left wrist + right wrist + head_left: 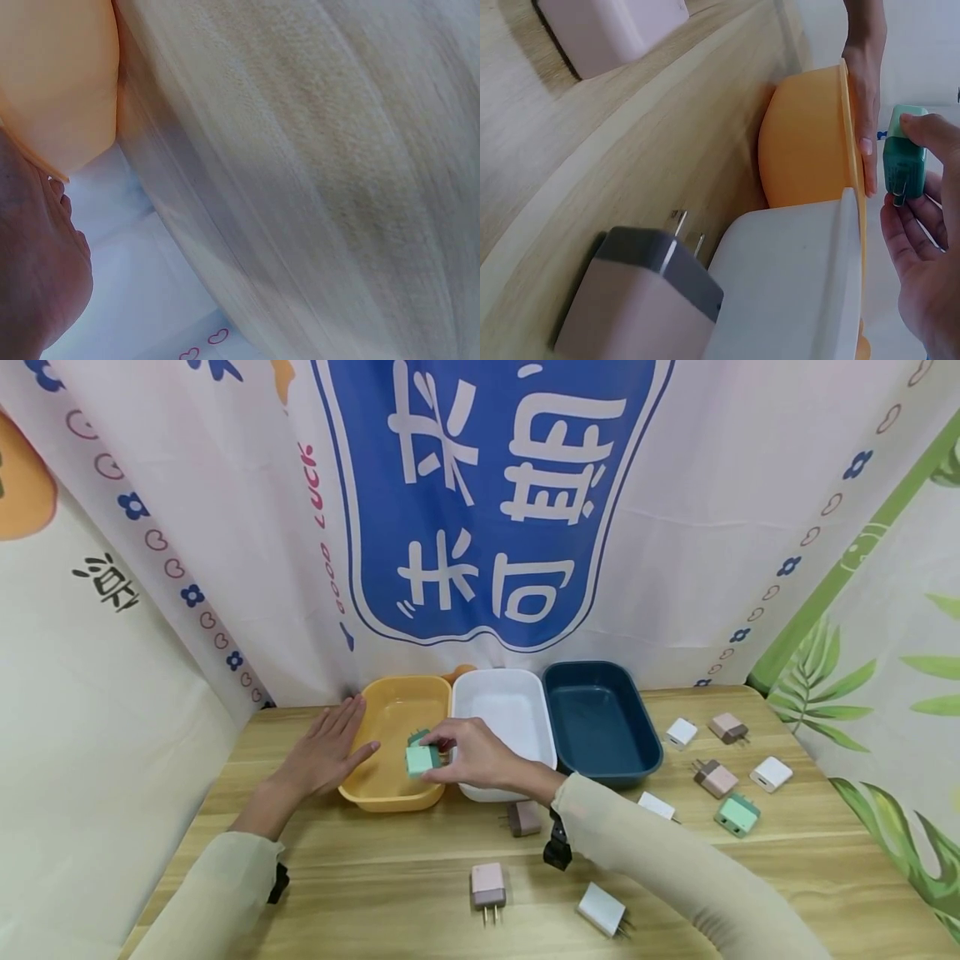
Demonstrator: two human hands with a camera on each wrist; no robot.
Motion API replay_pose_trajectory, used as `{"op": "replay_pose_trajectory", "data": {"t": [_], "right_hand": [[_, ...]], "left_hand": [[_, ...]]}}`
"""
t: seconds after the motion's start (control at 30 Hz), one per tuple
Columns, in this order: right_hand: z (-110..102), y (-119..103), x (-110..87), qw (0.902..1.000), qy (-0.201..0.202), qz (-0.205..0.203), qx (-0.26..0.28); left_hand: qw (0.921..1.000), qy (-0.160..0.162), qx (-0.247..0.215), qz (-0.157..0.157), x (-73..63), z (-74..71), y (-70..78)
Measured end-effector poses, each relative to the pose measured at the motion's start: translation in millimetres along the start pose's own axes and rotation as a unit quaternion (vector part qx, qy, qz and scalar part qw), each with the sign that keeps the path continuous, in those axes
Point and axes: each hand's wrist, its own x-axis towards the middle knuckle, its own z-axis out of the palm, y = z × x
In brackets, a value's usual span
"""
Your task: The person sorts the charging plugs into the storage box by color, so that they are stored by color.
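Observation:
My right hand [483,756] pinches a green plug-in charger [421,761] between thumb and fingers over the yellow-orange bin [393,703]. In the right wrist view this charger [904,154] has a light green end, a dark green end and metal prongs. Just behind it, a second green charger [417,737] partly shows, seemingly inside the bin. My left hand [324,745] rests on the bin's left rim with fingers extended. The left wrist view catches only part of that hand [37,247] against the bin's outer wall [64,82].
A white bin [502,693] and a dark blue bin [600,718] stand in a row to the right. Pink chargers [488,885], white chargers [602,909] and a green charger [738,815] lie scattered on the wooden table [375,877]. A printed curtain [262,527] hangs behind.

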Motion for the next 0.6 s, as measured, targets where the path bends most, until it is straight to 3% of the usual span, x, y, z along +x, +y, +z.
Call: {"op": "replay_pose_trajectory", "data": {"t": [0.6], "right_hand": [[15.1,7.9,11.7,0.9982,0.035,0.033,0.035]], "left_hand": [[0.9999,0.008,0.01,0.0,0.7,1.2,-0.7]]}}
